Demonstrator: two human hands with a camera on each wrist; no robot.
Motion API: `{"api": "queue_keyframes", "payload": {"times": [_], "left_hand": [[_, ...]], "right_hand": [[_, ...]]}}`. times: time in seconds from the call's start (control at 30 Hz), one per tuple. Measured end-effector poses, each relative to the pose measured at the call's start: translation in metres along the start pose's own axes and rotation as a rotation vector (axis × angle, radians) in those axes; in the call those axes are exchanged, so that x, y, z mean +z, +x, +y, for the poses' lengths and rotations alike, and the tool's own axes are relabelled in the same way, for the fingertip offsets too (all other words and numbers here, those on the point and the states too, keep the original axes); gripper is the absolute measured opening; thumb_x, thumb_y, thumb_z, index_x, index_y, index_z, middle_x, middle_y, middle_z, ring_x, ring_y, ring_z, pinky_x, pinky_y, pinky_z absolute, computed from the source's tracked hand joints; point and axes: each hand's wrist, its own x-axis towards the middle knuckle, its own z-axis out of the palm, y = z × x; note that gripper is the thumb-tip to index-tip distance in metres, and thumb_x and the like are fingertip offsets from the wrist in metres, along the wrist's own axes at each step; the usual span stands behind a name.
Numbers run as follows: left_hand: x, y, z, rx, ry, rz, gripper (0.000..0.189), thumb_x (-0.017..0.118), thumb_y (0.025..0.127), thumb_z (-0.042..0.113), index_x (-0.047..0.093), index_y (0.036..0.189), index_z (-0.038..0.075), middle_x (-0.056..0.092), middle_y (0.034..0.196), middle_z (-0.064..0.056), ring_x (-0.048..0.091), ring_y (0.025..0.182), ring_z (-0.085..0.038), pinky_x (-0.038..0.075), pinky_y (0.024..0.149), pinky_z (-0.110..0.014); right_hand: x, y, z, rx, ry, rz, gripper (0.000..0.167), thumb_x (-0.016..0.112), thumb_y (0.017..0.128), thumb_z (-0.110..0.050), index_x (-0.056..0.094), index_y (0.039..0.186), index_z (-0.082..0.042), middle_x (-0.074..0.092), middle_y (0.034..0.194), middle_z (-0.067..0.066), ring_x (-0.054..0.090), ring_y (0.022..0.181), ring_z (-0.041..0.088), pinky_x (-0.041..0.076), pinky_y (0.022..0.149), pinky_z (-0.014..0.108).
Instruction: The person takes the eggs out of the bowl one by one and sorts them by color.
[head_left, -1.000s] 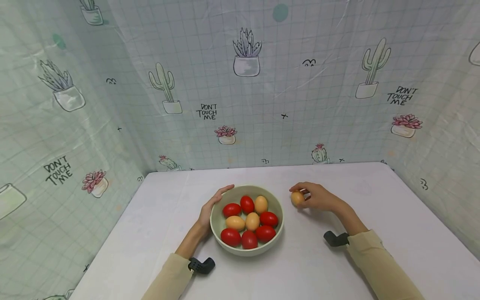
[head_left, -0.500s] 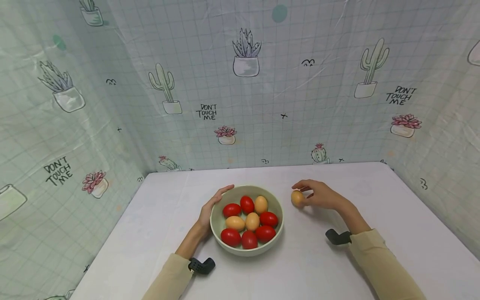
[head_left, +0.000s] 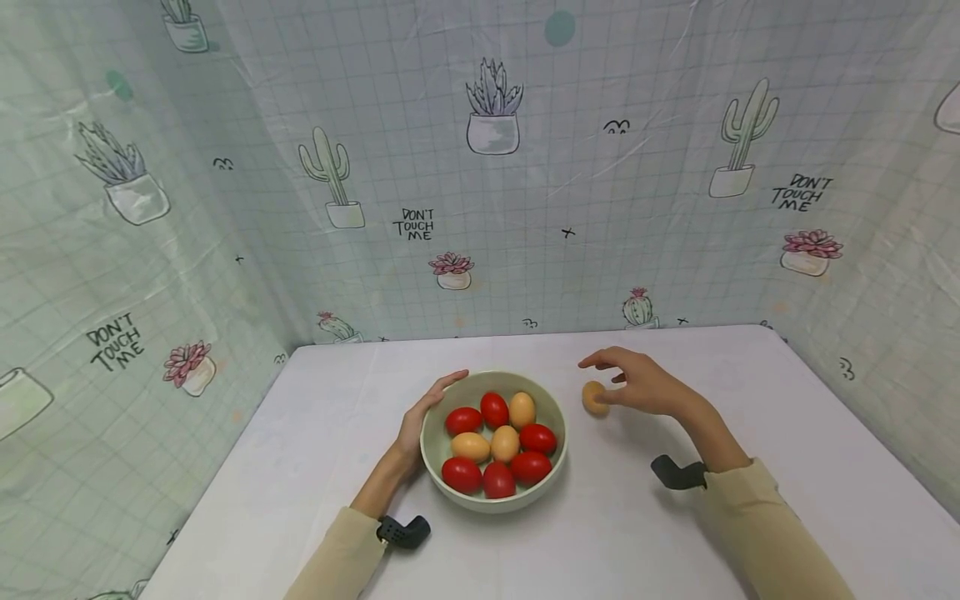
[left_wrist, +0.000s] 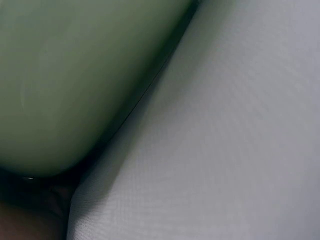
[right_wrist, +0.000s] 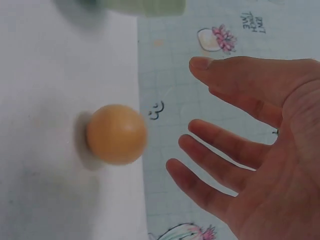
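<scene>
A light green bowl (head_left: 556, 467) stands on the white table, holding several red egg-shaped things (head_left: 461, 473) and 3 tan eggs (head_left: 470, 447). My left hand (head_left: 413, 427) rests along the bowl's left side, its fingers stretched along the outer wall near the rim. In the left wrist view the bowl's green wall (left_wrist: 65, 80) fills the upper left. Right of the bowl, a single tan egg (right_wrist: 117, 134) lies on the table. Above and beside it is my right hand (head_left: 637, 383), fingers spread with nothing gripped; the right wrist view shows a gap between fingertips and egg.
The white table (head_left: 630, 533) ends at a patterned cloth backdrop (head_left: 525, 250) with cactus drawings, which also rises at both sides. Dark wrist devices (head_left: 403, 532) sit on both forearms, near the tan sleeves.
My right hand has loosened from the egg and lifted slightly up, its fingers spreading. The egg stays on the table. My left hand and the bowl have not moved.
</scene>
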Motion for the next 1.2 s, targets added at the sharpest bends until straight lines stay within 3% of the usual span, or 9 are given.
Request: {"api": "queue_keyframes", "payload": {"times": [0.23, 0.5, 0.8, 1.03, 1.2], "left_hand": [[0.0, 0.001, 0.0, 0.002, -0.003, -0.005, 0.057, 0.017, 0.106, 0.032, 0.033, 0.161, 0.025, 0.036, 0.165, -0.004, 0.036, 0.153, -0.03, 0.043, 0.114, -0.022], [0.0, -0.001, 0.002, -0.01, 0.02, 0.001, 0.058, 0.016, 0.107, 0.034, 0.03, 0.162, 0.023, 0.037, 0.165, -0.001, 0.037, 0.152, -0.029, 0.043, 0.117, -0.027], [0.002, 0.0, 0.002, -0.001, 0.017, 0.001, 0.056, 0.016, 0.107, 0.034, 0.035, 0.159, 0.029, 0.037, 0.165, -0.001, 0.037, 0.152, -0.03, 0.044, 0.115, -0.025], [0.002, 0.0, 0.001, -0.013, 0.01, -0.007, 0.057, 0.014, 0.107, 0.034, 0.032, 0.161, 0.025, 0.035, 0.166, 0.0, 0.036, 0.152, -0.028, 0.043, 0.115, -0.023], [0.0, -0.001, 0.002, -0.018, 0.017, -0.006, 0.057, 0.014, 0.107, 0.035, 0.032, 0.161, 0.026, 0.037, 0.164, -0.001, 0.038, 0.15, -0.028, 0.043, 0.115, -0.024]], "right_hand": [[-0.004, 0.0, -0.022, -0.061, 0.007, 0.001, 0.04, 0.074, 0.095, -0.024, 0.065, 0.13, -0.007, 0.068, 0.132, 0.01, 0.061, 0.125, 0.039, 0.057, 0.099, 0.053], [0.0, 0.002, -0.056, -0.111, 0.035, -0.002, 0.034, 0.074, 0.094, -0.017, 0.067, 0.127, -0.012, 0.067, 0.13, 0.005, 0.064, 0.123, 0.029, 0.058, 0.099, 0.05], [0.015, 0.013, -0.082, -0.153, 0.018, -0.068, 0.034, 0.074, 0.094, -0.015, 0.068, 0.128, -0.011, 0.068, 0.129, 0.005, 0.066, 0.119, 0.031, 0.061, 0.093, 0.047], [0.032, 0.031, -0.097, -0.233, 0.08, -0.14, 0.032, 0.069, 0.097, -0.018, 0.067, 0.128, -0.009, 0.069, 0.127, 0.009, 0.067, 0.116, 0.034, 0.06, 0.095, 0.051], [0.044, 0.044, -0.115, -0.218, 0.115, -0.217, 0.039, 0.065, 0.098, -0.021, 0.063, 0.135, -0.01, 0.067, 0.134, 0.007, 0.065, 0.122, 0.032, 0.059, 0.097, 0.045]]}}
